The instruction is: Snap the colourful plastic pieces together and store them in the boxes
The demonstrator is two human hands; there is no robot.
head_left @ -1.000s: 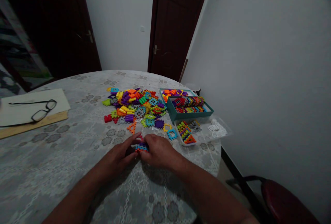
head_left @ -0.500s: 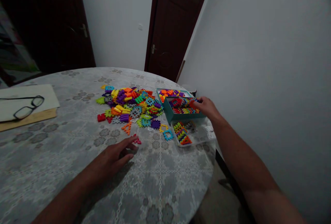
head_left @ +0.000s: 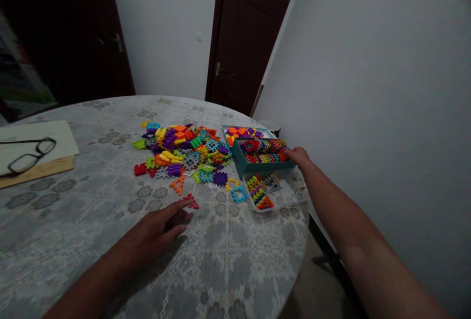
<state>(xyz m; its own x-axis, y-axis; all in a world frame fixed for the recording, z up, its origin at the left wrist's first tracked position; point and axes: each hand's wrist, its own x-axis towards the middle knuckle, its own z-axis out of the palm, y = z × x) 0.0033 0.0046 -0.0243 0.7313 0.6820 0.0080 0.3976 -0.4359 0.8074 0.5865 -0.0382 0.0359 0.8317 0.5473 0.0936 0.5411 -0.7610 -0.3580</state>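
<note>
My left hand point(head_left: 164, 225) lies low over the table, thumb and fingers apart, with the index fingertip at a pinkish-red triangular interlocking piece point(head_left: 192, 201). At the right end of a teal box point(head_left: 241, 162) is my right hand point(head_left: 299, 156), its fingers closed on a red interlocking piece point(head_left: 283, 155); the fingertips are partly hidden. Rows of colourful notched pieces point(head_left: 265, 157) fill this box. In front of it, a clear plastic tray point(head_left: 263, 209) holds a multicoloured stack point(head_left: 259, 191), grey pieces point(head_left: 273, 182) and white pieces point(head_left: 297, 189).
A heap of mixed building pieces point(head_left: 191, 159) spreads over the table's middle. Behind the teal box stands a shallow box point(head_left: 224, 135) of orange and purple pieces. Eyeglasses point(head_left: 27, 162) rest on papers point(head_left: 68, 140) at left. The wall point(head_left: 368, 88) runs close on the right.
My right hand has moved slightly right and down, to the box's right end. My left hand stays by the triangle. The view has shifted slightly.
</note>
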